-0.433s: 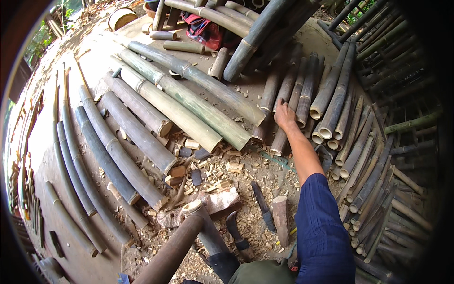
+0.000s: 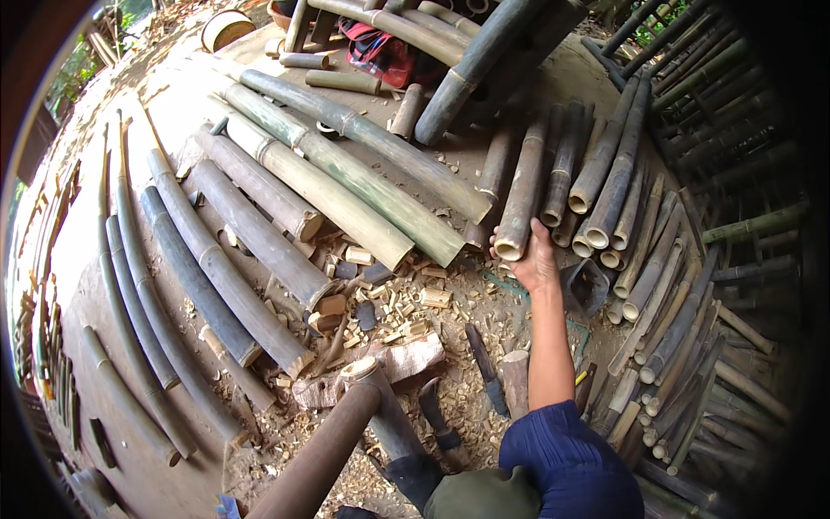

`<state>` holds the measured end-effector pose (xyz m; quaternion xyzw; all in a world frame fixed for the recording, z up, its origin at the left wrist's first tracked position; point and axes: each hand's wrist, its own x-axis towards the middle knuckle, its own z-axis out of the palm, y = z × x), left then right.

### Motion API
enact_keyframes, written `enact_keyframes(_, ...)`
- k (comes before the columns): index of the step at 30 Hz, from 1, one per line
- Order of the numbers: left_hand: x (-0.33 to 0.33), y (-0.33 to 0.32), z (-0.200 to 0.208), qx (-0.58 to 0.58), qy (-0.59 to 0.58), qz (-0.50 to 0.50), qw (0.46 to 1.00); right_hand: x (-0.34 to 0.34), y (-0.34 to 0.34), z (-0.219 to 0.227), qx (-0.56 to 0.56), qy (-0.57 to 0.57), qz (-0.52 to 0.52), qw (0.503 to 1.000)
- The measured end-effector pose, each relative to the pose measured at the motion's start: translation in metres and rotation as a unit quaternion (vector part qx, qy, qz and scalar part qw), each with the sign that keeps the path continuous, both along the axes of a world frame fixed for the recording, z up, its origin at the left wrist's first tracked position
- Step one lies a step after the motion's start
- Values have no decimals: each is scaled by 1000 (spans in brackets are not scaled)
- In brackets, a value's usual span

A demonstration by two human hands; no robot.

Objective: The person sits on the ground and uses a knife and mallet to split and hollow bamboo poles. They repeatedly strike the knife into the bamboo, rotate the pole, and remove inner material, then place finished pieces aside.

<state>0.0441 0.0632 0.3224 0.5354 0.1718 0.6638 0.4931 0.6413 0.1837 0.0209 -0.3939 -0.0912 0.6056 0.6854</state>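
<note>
My right hand [image 2: 538, 261] reaches forward and grips the near end of a bamboo pole [image 2: 526, 186]. Its thumb lies along the right side, fingertips show at the left, and the palm is beneath. The pole's open, hollow end faces me and looks slightly raised; whether its far end rests on the ground is hard to tell. Other dark bamboo poles [image 2: 564, 164] lie close to its right. My left hand is out of the picture. Near my lap, a brown bamboo pole [image 2: 316, 450] slants up against an upright bamboo piece [image 2: 391, 415] with a pale cut top.
Bamboo lengths [image 2: 246, 225] fan out at the left, with pale split-looking ones [image 2: 346, 208] beside them. Wood chips cover the ground around a wood block [image 2: 406, 356], a dark blade-like tool [image 2: 486, 368] and a short stump [image 2: 516, 381]. Stacked bamboo [image 2: 692, 346] lines the right side.
My right hand has drawn back toward me and now holds the pole's near end from below, its end lifted. My right forearm has straightened, and the view has shifted slightly.
</note>
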Motion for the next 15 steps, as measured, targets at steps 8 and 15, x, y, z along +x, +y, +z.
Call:
enact_keyframes(8, -4, 11, 14, 29, 34, -99, 994, -22, -27, 3, 23, -15, -99, 995)
enact_keyframes(15, -13, 11, 16, 48, 56, -127, 989, -53, -86, 25, -13, -90, -62, 994)
